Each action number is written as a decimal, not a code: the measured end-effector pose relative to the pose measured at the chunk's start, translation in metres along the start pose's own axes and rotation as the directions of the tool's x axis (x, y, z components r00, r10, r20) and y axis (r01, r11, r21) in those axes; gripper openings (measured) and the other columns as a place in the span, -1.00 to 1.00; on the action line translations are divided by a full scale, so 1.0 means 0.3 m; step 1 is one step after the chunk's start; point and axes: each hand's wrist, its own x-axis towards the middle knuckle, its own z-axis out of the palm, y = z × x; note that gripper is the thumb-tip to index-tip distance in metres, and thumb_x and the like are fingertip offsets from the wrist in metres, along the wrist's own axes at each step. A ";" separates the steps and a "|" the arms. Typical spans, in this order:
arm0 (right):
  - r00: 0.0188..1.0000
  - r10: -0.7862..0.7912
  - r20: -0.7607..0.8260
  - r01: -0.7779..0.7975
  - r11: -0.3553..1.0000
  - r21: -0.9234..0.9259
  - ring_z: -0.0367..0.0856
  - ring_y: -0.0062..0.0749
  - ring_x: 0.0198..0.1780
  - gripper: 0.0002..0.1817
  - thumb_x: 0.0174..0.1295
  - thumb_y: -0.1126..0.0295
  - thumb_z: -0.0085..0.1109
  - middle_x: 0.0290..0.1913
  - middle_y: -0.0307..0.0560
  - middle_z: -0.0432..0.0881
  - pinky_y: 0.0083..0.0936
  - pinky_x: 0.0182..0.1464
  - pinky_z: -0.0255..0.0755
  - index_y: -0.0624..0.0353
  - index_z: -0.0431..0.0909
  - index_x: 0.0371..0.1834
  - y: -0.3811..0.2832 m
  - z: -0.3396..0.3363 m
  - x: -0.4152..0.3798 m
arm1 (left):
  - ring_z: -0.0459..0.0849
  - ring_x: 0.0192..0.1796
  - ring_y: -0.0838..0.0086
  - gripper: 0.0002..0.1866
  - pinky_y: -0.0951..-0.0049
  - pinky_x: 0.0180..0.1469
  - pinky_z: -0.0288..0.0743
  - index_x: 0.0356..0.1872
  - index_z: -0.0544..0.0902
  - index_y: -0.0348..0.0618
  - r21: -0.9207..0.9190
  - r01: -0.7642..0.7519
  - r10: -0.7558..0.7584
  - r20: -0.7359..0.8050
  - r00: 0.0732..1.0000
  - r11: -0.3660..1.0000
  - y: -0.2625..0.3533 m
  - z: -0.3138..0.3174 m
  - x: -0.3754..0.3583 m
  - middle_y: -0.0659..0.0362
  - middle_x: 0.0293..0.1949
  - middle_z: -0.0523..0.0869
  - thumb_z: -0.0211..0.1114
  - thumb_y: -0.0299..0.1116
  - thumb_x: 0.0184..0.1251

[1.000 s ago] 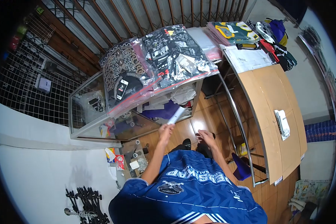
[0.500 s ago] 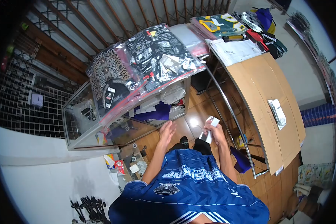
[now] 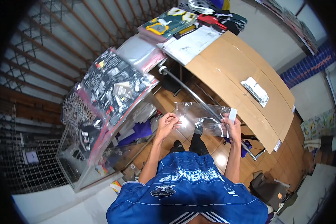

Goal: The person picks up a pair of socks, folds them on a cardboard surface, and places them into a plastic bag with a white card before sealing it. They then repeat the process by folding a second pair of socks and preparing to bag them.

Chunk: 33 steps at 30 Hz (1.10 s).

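Note:
A clear plastic bag (image 3: 203,112) is stretched out sideways in front of my body, above the tiled floor. My left hand (image 3: 168,126) is closed at the bag's left end, with thumb and fingertips pinching its edge. At the other end, my right hand (image 3: 233,127) grips the bag near a small white strip (image 3: 232,115) that stands up beside the fingers. The floor and a metal rail (image 3: 190,91) show through the see-through film, and I make out nothing inside it.
On my left, a glass display case (image 3: 76,170) carries bagged dark patterned clothes (image 3: 112,87). To the right, a cardboard-topped table (image 3: 231,71) holds a white spiral-bound pad (image 3: 255,91), papers (image 3: 190,43) and a green-yellow bagged garment (image 3: 168,24). A brown bag (image 3: 268,190) lies on the floor.
The clear bag, bunched in my right hand before, is now spread between both hands. My left hand has closed on its edge. The view has turned toward the right.

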 end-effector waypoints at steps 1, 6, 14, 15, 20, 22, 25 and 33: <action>1.000 -0.011 -0.009 0.011 1.000 0.014 0.76 -0.48 -0.26 -0.66 0.37 0.45 0.29 -0.17 -0.07 0.79 -0.54 -0.25 0.65 0.27 0.67 0.18 -0.014 -0.019 0.011 | 0.88 0.03 0.34 -0.82 0.33 0.02 0.82 0.10 0.63 -0.15 -0.008 0.009 -0.009 0.024 1.000 1.000 0.027 0.026 0.025 0.07 -0.03 0.83 0.39 -0.38 0.63; 0.998 -0.034 -0.044 0.034 0.999 0.015 0.76 -0.47 -0.22 -0.69 0.42 0.50 0.24 -0.15 -0.03 0.80 -0.54 -0.20 0.68 0.31 0.67 0.19 -0.122 -0.083 0.081 | 0.87 0.06 0.35 -0.90 0.35 0.03 0.77 0.04 0.59 -0.03 -0.055 0.008 -0.002 0.122 0.993 0.998 0.139 0.142 0.136 0.04 -0.01 0.87 0.32 -0.34 0.69; 0.986 -0.153 0.063 0.156 0.987 -0.042 0.82 -0.40 -0.12 -0.78 0.39 0.48 0.35 -0.12 0.01 0.84 -0.46 -0.04 0.68 0.31 0.69 0.05 -0.273 -0.242 0.302 | 0.83 0.25 0.16 -0.75 0.15 0.31 0.71 0.23 0.44 -0.06 -0.038 0.011 -0.002 0.229 0.973 0.999 0.270 0.295 0.324 -0.13 0.17 0.82 0.26 -0.31 0.73; 0.984 -0.153 0.089 0.155 0.988 -0.011 0.82 -0.39 -0.09 -0.79 0.40 0.48 0.34 -0.13 0.00 0.84 -0.45 0.01 0.67 0.31 0.69 0.03 -0.303 -0.254 0.325 | 0.81 0.28 0.16 -0.71 0.13 0.33 0.70 0.26 0.43 -0.07 -0.039 -0.030 0.038 0.225 0.974 0.999 0.288 0.331 0.334 -0.15 0.22 0.80 0.28 -0.31 0.72; 0.965 -0.180 0.192 0.181 0.983 0.012 0.81 -0.37 -0.10 -0.88 0.39 0.50 0.32 -0.14 -0.01 0.83 -0.43 0.04 0.66 0.31 0.73 -0.10 -0.407 -0.336 0.457 | 0.74 0.38 0.13 -0.52 0.09 0.41 0.63 0.42 0.35 -0.15 0.008 -0.110 0.105 0.235 0.966 0.994 0.324 0.466 0.414 -0.17 0.34 0.74 0.35 -0.34 0.67; 0.952 -0.181 0.249 0.171 0.983 0.061 0.80 -0.36 -0.08 -0.88 0.39 0.50 0.32 -0.14 -0.02 0.83 -0.43 0.08 0.65 0.32 0.75 -0.11 -0.433 -0.378 0.509 | 0.72 0.41 0.16 -0.63 0.11 0.40 0.64 0.33 0.46 -0.16 -0.030 -0.092 0.096 0.282 0.954 0.995 0.313 0.500 0.454 -0.15 0.36 0.73 0.34 -0.33 0.68; 0.931 -0.252 0.263 0.283 0.956 -0.083 0.78 -0.35 -0.02 -0.82 0.37 0.48 0.36 -0.11 -0.02 0.83 -0.42 0.15 0.62 0.36 0.76 -0.07 -0.479 -0.434 0.582 | 0.73 0.34 0.36 -0.82 0.24 0.31 0.64 0.08 0.61 -0.16 -0.056 -0.075 0.087 0.266 0.960 0.996 0.351 0.607 0.468 -0.03 0.28 0.77 0.34 -0.31 0.69; 0.850 -0.525 -0.050 0.347 0.629 -0.696 0.58 0.07 0.47 -0.21 0.17 0.22 0.62 0.40 0.17 0.67 -0.09 0.52 0.42 0.17 0.55 0.49 -0.532 -0.514 0.636 | 0.67 0.20 0.39 -0.88 0.40 0.28 0.52 0.02 0.72 -0.29 0.563 -0.608 0.701 0.069 0.709 0.560 0.453 0.843 0.521 0.04 0.22 0.76 0.36 -0.50 0.58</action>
